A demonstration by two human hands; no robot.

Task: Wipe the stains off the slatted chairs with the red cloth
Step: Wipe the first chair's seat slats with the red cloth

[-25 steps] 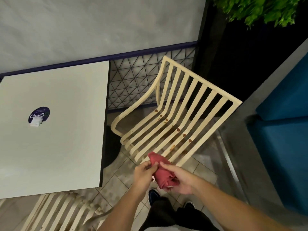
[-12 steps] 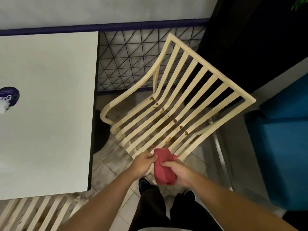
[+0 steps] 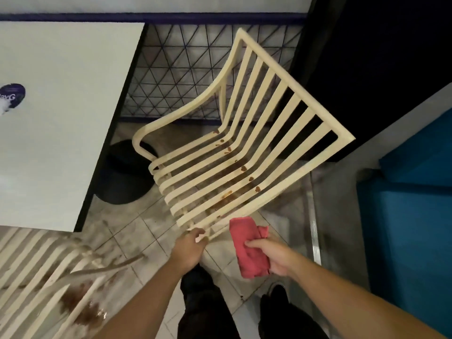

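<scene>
Both forearms reach forward. Left grip [image 3: 190, 245] curled on slatted chair [image 3: 294, 85] front edge; right grip [image 3: 271, 255] clutches red cloth [image 3: 242, 231].

I count two slatted chairs: one chair [image 3: 318, 111] ahead, a second chair [image 3: 49, 277] at lower left. One red cloth [image 3: 249, 250]. One white tabletop [image 3: 61, 94] carrying one round dark sticker [image 3: 12, 96]. Two grips in my feed: left grip [image 3: 189, 248], right grip [image 3: 271, 258]. At least seven brown stains [image 3: 243, 168] on the first seat.
</scene>
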